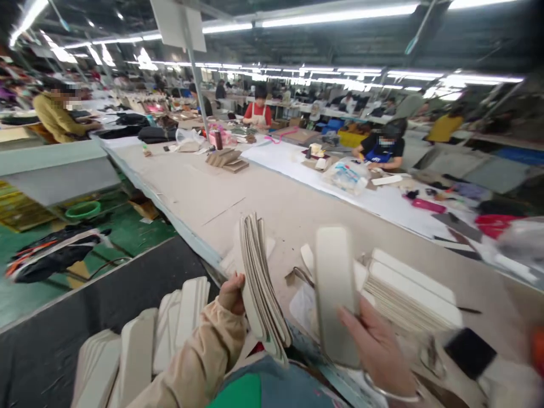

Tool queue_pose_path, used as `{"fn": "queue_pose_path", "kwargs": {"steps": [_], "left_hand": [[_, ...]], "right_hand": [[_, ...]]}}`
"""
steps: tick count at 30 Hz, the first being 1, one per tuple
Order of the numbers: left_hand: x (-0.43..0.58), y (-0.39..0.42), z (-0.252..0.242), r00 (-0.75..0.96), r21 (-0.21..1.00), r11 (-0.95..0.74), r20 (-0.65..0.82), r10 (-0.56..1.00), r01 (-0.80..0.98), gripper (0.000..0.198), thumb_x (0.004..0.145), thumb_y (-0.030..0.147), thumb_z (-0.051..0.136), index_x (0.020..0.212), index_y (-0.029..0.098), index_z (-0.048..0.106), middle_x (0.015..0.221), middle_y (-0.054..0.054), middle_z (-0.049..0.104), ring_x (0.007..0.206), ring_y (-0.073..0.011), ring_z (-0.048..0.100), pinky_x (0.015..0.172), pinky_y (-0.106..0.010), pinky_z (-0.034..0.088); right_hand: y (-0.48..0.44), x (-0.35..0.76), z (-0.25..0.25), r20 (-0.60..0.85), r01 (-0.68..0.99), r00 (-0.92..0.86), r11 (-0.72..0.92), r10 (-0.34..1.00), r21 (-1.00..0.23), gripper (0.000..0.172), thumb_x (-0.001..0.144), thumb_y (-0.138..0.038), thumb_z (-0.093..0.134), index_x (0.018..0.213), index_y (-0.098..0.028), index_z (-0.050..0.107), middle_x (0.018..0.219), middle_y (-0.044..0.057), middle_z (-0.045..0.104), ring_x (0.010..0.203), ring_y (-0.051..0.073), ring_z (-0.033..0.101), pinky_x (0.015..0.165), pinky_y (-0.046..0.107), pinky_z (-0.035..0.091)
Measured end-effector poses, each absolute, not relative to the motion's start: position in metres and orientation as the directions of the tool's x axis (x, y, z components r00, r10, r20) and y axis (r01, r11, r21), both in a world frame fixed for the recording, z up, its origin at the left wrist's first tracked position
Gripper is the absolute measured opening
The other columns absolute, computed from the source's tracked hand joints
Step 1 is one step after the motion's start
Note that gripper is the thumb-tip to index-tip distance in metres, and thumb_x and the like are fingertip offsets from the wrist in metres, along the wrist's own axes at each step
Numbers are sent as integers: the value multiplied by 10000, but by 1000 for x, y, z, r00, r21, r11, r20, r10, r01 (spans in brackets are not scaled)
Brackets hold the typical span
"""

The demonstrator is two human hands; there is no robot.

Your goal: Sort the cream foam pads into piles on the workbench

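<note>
Left hand (pixel 233 293), grip closed, holds a strip stack (pixel 260 283); right hand (pixel 378 343), grip closed, pinches one strip (pixel 335 283) by the bench (pixel 187 195)

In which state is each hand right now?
Left hand: closed, holding a bundle of pale strips.
Right hand: closed, holding what looks like one pale strip.

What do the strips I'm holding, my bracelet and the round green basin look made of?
The stack of strips in your left hand and the single strip in your right hand: matte padded fabric or foam, perhaps card; pale, smooth faces with rounded corners leave it open.
The bracelet: probably polished metal, from its silvery shine.
The basin: likely moulded plastic, given its even, bright green.
</note>
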State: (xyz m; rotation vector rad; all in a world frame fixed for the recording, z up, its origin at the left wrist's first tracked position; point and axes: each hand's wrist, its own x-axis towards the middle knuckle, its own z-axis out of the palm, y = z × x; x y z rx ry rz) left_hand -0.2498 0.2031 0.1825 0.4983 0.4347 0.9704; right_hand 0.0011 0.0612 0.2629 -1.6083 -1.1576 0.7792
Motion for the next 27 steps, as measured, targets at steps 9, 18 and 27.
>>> {"fn": "queue_pose_path", "kwargs": {"steps": [9, 18, 27], "left_hand": [[-183, 175, 214, 638, 560, 530, -3, 770, -637, 478, 619, 283, 775, 1051, 130, 642, 878, -110, 728, 997, -346, 653, 968, -492, 486], [-157, 154, 197, 789, 431, 688, 104, 605, -584, 703, 745, 623, 597, 1306, 204, 531, 1415, -90, 480, 1374, -304, 331, 1130, -458, 305], [-157, 154, 200, 825, 387, 746, 76, 560, -542, 777, 713, 633, 624, 1362, 232, 476, 1344, -95, 553, 1334, -297, 399, 1111, -451, 318]], "right_hand": [[78, -28, 278, 100, 361, 62, 71, 993, -930, 465, 965, -383, 399, 1400, -221, 438, 1283, 76, 602, 1222, 210, 528, 1073, 395, 408], [77, -28, 294, 82, 471, -116, 127, 990, -873, 460, 980, -341, 351, 1428, -242, 377, 1341, 75, 555, 1183, 218, 557, 991, 387, 465], [76, -23, 301, 73, 466, -117, 119, 991, -877, 360, 981, -315, 365, 1307, -226, 486, 1004, 39, 671, 861, 171, 633, 783, 298, 493]]}}
